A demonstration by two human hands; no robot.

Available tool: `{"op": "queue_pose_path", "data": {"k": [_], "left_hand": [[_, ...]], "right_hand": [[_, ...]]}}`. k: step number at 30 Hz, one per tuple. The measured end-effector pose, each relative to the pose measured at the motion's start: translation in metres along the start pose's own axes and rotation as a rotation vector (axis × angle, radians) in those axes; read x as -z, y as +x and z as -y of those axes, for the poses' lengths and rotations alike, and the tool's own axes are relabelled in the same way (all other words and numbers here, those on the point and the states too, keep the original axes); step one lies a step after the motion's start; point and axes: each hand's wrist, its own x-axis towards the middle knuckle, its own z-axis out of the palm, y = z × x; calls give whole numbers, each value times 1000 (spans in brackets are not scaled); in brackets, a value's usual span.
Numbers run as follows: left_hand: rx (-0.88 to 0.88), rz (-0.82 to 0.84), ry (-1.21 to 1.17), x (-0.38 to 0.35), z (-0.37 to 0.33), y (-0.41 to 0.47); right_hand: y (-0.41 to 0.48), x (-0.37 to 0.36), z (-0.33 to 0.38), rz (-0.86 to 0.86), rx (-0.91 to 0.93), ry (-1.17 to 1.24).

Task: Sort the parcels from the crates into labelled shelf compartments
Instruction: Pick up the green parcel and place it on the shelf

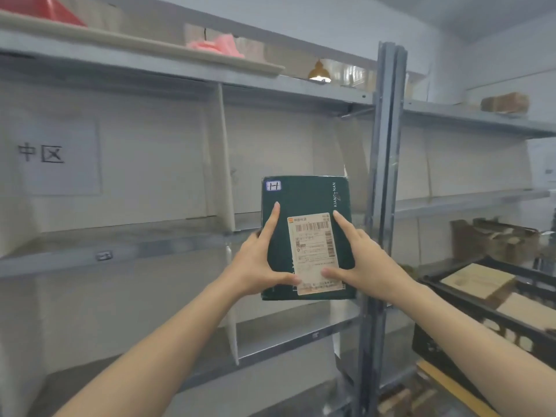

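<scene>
One paper sign [60, 158] with two large dark characters hangs on the back wall of the left shelf compartment. One small tag [103, 255] sits on the front edge of the shelf board [150, 236] below it. One white divider [224, 164] closes that compartment on its right.

Next comes our left hand [255, 266], gripping the left edge of one dark green parcel [307, 200]. The thumb lies across the front, the forefinger runs straight up the face, and the other fingers are hidden behind.

We hold the parcel upright in the air in front of the second compartment, between the divider and a grey steel post [383, 176]. It touches no shelf. It carries one white shipping label [314, 254] and one small blue-edged sticker [273, 185] in its top left corner, whose mark is too blurred to read.

Our right hand [364, 260] grips the right edge in the same way. Beyond the post, low on the right, stands one black crate [469, 299] holding at least two cardboard parcels [478, 281].

We judge two risks. The compartment behind the parcel shows no sign that we can see, so the parcel could go into the wrong one. Both hands hold only its lower half, so the top could tip. A corner could also catch on the divider or the post on the way in.
</scene>
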Motion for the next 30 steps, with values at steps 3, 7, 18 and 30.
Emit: {"op": "queue_pose_path", "data": {"k": [3, 7, 18, 30], "left_hand": [[60, -39, 42, 44, 12, -50], [143, -102, 96, 96, 20, -117], [320, -309, 178, 233, 16, -291], [433, -422, 302, 417, 89, -456]], "right_hand": [[-12, -20, 49, 34, 61, 29], [-32, -45, 108, 81, 144, 86], [-91, -73, 289, 189, 399, 165], [-120, -178, 520, 209, 577, 319]]}}
